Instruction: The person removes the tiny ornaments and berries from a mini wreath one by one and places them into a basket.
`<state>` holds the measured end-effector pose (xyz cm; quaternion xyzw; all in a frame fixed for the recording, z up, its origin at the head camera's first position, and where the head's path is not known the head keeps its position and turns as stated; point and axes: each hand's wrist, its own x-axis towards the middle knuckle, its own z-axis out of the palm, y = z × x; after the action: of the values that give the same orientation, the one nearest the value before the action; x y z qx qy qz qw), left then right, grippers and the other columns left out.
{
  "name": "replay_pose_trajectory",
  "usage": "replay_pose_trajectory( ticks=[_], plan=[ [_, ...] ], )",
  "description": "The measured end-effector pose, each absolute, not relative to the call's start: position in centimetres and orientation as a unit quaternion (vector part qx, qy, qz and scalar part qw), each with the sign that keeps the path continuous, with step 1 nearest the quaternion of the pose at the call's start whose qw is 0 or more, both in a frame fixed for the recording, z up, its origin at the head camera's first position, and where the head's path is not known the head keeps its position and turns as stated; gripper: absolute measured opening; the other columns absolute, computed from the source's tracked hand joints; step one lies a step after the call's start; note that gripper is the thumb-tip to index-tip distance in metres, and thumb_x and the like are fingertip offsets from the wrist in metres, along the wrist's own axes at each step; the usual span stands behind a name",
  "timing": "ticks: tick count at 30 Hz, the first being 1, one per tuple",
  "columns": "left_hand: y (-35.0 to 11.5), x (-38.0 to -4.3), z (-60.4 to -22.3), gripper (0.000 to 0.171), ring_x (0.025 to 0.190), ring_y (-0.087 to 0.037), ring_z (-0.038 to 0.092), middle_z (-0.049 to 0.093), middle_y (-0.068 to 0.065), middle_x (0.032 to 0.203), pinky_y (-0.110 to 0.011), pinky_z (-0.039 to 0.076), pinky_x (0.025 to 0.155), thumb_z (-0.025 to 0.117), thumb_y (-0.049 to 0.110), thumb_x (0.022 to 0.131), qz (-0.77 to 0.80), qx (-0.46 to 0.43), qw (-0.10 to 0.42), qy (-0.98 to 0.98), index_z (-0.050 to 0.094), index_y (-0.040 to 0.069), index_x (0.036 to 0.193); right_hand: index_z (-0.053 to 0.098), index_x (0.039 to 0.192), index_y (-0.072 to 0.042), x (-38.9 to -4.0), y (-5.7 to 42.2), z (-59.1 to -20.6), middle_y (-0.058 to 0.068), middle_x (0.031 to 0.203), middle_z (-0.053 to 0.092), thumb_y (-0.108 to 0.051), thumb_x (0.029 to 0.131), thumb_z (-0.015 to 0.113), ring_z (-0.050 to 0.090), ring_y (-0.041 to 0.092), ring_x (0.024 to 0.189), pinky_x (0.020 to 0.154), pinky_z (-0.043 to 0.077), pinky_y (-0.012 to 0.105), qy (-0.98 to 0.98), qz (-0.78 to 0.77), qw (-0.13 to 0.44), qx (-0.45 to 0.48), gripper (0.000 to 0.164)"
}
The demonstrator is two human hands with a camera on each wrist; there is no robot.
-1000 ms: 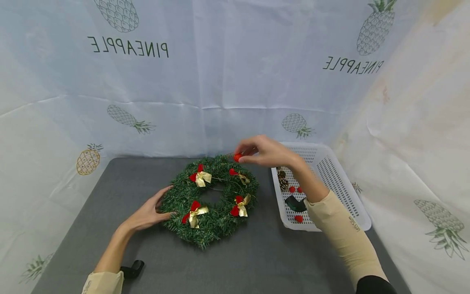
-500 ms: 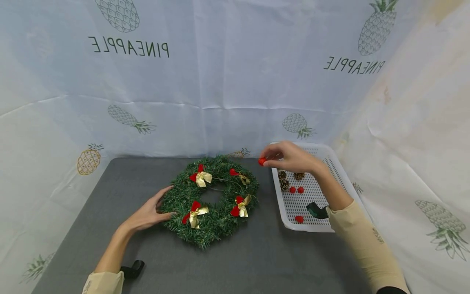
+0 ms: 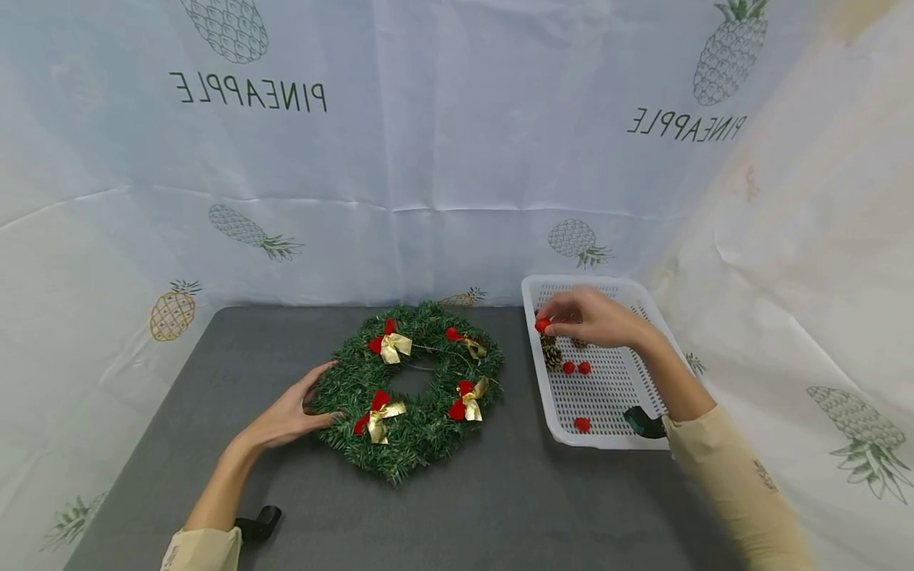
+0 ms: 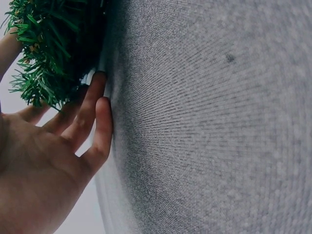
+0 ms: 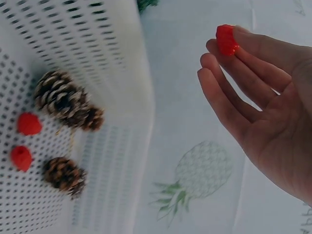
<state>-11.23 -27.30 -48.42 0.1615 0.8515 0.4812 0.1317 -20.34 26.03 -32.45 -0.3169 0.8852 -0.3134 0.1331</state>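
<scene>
In the head view my left hand (image 3: 291, 408) grips the left edge of a green artificial wreath (image 3: 428, 436), thumb and fingers apart around the foliage. The left wrist view shows its fingers (image 4: 87, 114) under the wreath's edge, touching the grey surface. Red and gold bows (image 3: 394, 345) sit around the wreath. My right hand (image 3: 596, 317) is over the far left part of a white perforated basket (image 3: 546, 396). Between thumb and fingertips it pinches a small, bumpy red berry ornament (image 5: 227, 40), above the basket's floor.
Inside the basket lie pine cones (image 5: 61, 97) and several more red berry ornaments (image 3: 581, 425). The basket stands right of the wreath on a grey table (image 3: 500, 507). A pineapple-print curtain (image 3: 464, 159) hangs close behind and at both sides.
My right hand has moved right and slightly down, from above the wreath's far right edge to over the basket, still pinching the red berry ornament. The left hand and wreath stay put.
</scene>
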Motion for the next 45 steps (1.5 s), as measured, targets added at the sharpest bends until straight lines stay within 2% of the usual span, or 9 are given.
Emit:
replay_pose_trajectory(
  ticks=[6,10,16,20,23,27,30,34,45],
  plan=[
    [-27.2,-11.3,-48.4,0.095,0.153,-0.074,0.019,0.007,-0.039,0.177,-0.08,0.042,0.112,0.074,0.014,0.1,0.485,0.162,0.137,0.848,0.016,0.003,0.173,0.075,0.124,0.004,-20.2,28.2,-33.6,0.015,0.113,0.081,-0.001,0.102,0.071,0.075,0.01,0.093,0.087,0.061,0.023,0.879,-0.318,0.144,-0.324,0.023],
    [-27.3,-11.3,-48.4,0.095,0.153,-0.074,0.019,0.007,-0.04,0.177,-0.081,0.041,0.112,0.074,0.015,0.099,0.483,0.16,0.139,0.849,0.016,0.003,0.173,0.076,0.127,0.002,-20.3,29.5,-34.5,0.015,0.115,0.081,-0.002,0.103,0.069,0.071,0.005,0.089,0.082,0.059,0.021,0.879,-0.308,0.165,-0.324,0.025],
    [-27.4,-11.3,-48.4,0.093,0.156,-0.072,0.014,0.005,-0.041,0.176,-0.082,0.035,0.115,0.073,0.015,0.101,0.488,0.165,0.139,0.846,0.016,0.0,0.172,0.076,0.13,0.004,-20.6,31.2,-35.5,0.019,0.121,0.08,-0.003,0.103,0.07,0.071,0.01,0.091,0.079,0.058,0.024,0.881,-0.287,0.204,-0.315,0.028],
    [-27.4,-11.3,-48.3,0.093,0.155,-0.073,0.015,0.005,-0.041,0.176,-0.081,0.039,0.113,0.074,0.016,0.101,0.485,0.165,0.139,0.848,0.016,0.0,0.172,0.074,0.131,0.006,-20.8,32.0,-36.2,0.018,0.124,0.079,-0.004,0.103,0.069,0.072,0.016,0.098,0.084,0.06,0.027,0.88,-0.284,0.229,-0.305,0.03],
    [-27.3,-11.3,-48.2,0.093,0.153,-0.074,0.016,0.005,-0.041,0.176,-0.081,0.04,0.112,0.074,0.016,0.101,0.484,0.163,0.14,0.848,0.016,0.0,0.172,0.074,0.13,0.007,-21.0,32.5,-36.8,0.018,0.122,0.078,-0.003,0.103,0.068,0.069,0.012,0.093,0.082,0.059,0.028,0.876,-0.29,0.246,-0.296,0.029],
    [-27.3,-11.2,-48.2,0.094,0.153,-0.075,0.018,0.006,-0.041,0.176,-0.079,0.043,0.11,0.074,0.016,0.101,0.482,0.162,0.139,0.85,0.016,0.0,0.172,0.073,0.13,0.008,-21.3,33.1,-37.3,0.024,0.12,0.076,-0.001,0.102,0.069,0.064,0.008,0.085,0.08,0.056,0.027,0.864,-0.306,0.272,-0.292,0.029],
    [-27.3,-11.3,-48.3,0.093,0.152,-0.075,0.019,0.006,-0.041,0.176,-0.079,0.044,0.109,0.074,0.015,0.1,0.482,0.165,0.138,0.85,0.016,0.0,0.172,0.072,0.13,0.009,-21.4,33.4,-37.5,0.028,0.122,0.075,0.001,0.102,0.069,0.072,0.014,0.093,0.085,0.058,0.026,0.858,-0.313,0.286,-0.291,0.029],
    [-27.4,-11.3,-48.4,0.094,0.151,-0.076,0.019,0.007,-0.041,0.176,-0.08,0.043,0.109,0.074,0.014,0.1,0.483,0.165,0.138,0.849,0.017,0.0,0.172,0.072,0.131,0.007,-21.6,33.6,-37.4,0.025,0.127,0.075,0.0,0.102,0.069,0.077,0.031,0.111,0.094,0.059,0.024,0.857,-0.312,0.297,-0.284,0.03],
    [-27.5,-11.3,-48.4,0.093,0.155,-0.072,0.017,0.008,-0.042,0.175,-0.077,0.044,0.112,0.075,0.015,0.101,0.482,0.173,0.132,0.849,0.017,-0.001,0.172,0.072,0.132,0.007,-22.2,33.5,-37.5,0.025,0.129,0.075,0.0,0.101,0.07,0.078,0.04,0.114,0.092,0.06,0.023,0.858,-0.294,0.323,-0.271,0.032]
  ],
)
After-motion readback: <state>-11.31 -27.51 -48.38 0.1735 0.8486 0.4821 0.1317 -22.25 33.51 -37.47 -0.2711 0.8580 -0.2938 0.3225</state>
